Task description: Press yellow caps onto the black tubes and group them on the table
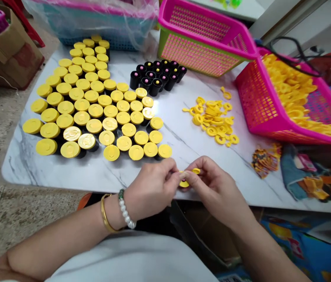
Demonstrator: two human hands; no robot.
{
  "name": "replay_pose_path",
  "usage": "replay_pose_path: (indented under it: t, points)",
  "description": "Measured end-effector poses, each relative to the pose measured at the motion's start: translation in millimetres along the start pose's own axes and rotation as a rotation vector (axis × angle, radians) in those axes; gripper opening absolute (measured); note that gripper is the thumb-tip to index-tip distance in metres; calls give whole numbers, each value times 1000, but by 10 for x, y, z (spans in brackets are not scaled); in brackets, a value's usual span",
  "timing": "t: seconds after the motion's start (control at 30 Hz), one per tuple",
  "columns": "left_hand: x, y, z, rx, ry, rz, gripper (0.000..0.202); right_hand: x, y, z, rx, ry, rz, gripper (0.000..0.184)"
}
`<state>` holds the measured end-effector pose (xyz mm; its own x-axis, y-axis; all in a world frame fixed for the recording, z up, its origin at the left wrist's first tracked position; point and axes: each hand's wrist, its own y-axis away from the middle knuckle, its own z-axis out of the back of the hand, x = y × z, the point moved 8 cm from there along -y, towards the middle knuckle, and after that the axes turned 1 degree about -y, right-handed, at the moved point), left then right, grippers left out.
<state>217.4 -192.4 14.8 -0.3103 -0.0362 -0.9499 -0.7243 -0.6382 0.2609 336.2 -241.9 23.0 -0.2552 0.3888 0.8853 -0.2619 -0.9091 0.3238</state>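
At the near edge of the table, my left hand (152,188) and my right hand (216,192) meet with fingertips pinched round a small yellow plastic ring piece (184,183). A dark spot shows in the middle of the piece, and the fingers hide part of it. Ahead and to the right lies a loose pile of similar yellow ring pieces (212,113). Many black tubs with yellow lids (94,125) stand upright to the left. Beyond my hands is a cluster of black cups (155,87) with pink or yellow dots on top.
A marbled white table (165,111) bears everything. At the back stand a pink and green basket (206,47) and a plastic-draped blue basket (94,23). A pink basket (268,113) of yellow rings is at right, near small orange packets (265,160). A cardboard box (9,51) sits far left.
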Motion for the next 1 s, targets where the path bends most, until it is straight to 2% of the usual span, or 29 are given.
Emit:
replay_pose_path:
  t: [0.07,0.13,0.2,0.27,0.37,0.47,0.6,0.7,0.83,0.9,1.0]
  points:
    - [21,15,-35,25,17,-6,21,-37,30,-6,-38,-22,5,35]
    - [-5,55,-25,-14,-55,-71,17,-82,50,-34,-26,-75,-5,35]
    - [-62,98,-17,-64,-170,-165,24,-119,46,-51,9,-135,-21,36]
    - [-108,122,-35,-91,-256,-237,31,-132,22,-74,88,-212,-36,39]
    - [-140,128,-64,-126,-339,-285,18,-90,-1,-129,253,-279,-32,41]
    - [-122,115,-104,-113,-374,-270,16,-66,-10,-148,308,-163,-34,31]
    - [-60,92,-130,-96,-414,-211,19,-48,-23,-155,263,16,-29,19]
    - [-57,118,-93,-180,-427,-222,25,-41,-25,-172,245,40,-17,19]
    - [-112,211,-41,-319,-422,-329,37,-59,-32,-130,257,-103,-3,32]
    - [-145,244,-54,-328,-439,-391,36,-93,-32,-75,279,-244,-10,41]
    - [-158,248,-57,-319,-457,-405,33,-195,-44,28,295,-413,-57,40]
